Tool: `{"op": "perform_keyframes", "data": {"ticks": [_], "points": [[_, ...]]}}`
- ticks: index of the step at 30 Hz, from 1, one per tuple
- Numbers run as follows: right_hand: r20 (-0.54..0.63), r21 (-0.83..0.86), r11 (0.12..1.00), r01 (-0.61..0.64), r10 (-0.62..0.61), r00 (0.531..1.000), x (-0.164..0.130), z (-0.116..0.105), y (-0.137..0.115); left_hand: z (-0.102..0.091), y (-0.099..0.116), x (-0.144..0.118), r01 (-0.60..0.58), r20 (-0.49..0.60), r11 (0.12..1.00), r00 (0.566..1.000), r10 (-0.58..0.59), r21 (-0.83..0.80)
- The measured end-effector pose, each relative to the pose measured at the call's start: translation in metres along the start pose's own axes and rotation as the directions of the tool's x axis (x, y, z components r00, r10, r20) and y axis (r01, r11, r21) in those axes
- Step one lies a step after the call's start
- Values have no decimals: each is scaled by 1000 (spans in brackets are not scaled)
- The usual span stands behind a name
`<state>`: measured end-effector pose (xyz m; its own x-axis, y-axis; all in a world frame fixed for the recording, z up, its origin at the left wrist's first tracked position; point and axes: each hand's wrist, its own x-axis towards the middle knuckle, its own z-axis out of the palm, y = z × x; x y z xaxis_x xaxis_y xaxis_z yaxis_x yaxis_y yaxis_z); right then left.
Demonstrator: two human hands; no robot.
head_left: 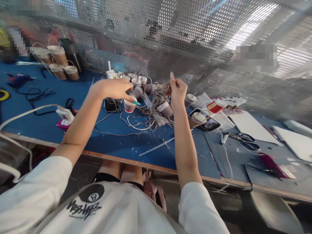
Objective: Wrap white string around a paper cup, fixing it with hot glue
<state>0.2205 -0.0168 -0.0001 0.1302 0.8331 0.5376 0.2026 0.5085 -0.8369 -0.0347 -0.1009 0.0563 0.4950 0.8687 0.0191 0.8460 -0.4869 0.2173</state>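
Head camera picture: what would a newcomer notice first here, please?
First, the two bare arms reaching over the blue table: the left hand hovers above a small paper cup, and the right hand is raised and pinches twine. Between them lies a tangled pile of twine with more small cups. At the far left stands a group of twine-wrapped cups before a perforated metal screen.

We see a desk (48, 123) with a blue top and a wooden front edge. On it lie a tangle of twine (156, 107) among small paper cups (136, 83), a phone (211, 123), scissors (243, 139), a white strip (156, 148), black cables (36, 95), a blue glue gun (18, 80), white sheets (251, 125) and four cups with handles (57, 60) at the far left.
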Motion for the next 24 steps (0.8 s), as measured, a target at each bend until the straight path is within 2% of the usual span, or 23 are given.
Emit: {"op": "perform_keyframes", "data": {"ticks": [2, 4, 6, 8, 10, 13, 15, 18, 20, 24], "points": [[41, 45, 999, 18, -19, 999, -6, 6, -9, 22, 14, 19, -81, -154, 981, 987, 53, -178], [70, 80, 996, 31, -37, 997, -11, 9, -17, 42, 23, 38, -208, -273, 871, 958, 89, -445], [62, 105, 993, 44, -51, 997, -13, 9, -21, 55, 28, 52, -309, -272, 700, 947, 168, -644], [19, 102, 994, 42, -44, 999, -11, 6, -21, 58, 28, 57, -358, -276, 548, 934, 228, -756], [-28, 71, 997, 17, -15, 1000, -7, 2, -17, 52, 24, 53, -404, -329, 453, 914, 237, -795], [-51, 73, 995, -71, 75, 996, 2, -1, -8, 37, 15, 41, -474, -420, 395, 881, 219, -787], [-23, 133, 979, -153, 157, 987, 7, -2, -4, 31, 10, 36, -491, -432, 384, 871, 233, -782], [96, 236, 937, -256, 240, 966, 15, -8, -2, 30, 3, 33, -493, -422, 373, 869, 260, -786], [160, 275, 922, -274, 237, 958, 19, -15, -2, 32, 0, 34, -505, -438, 356, 862, 256, -786], [182, 289, 934, -210, 161, 970, 19, -28, -1, 33, -2, 33, -559, -511, 309, 829, 227, -769]]}}
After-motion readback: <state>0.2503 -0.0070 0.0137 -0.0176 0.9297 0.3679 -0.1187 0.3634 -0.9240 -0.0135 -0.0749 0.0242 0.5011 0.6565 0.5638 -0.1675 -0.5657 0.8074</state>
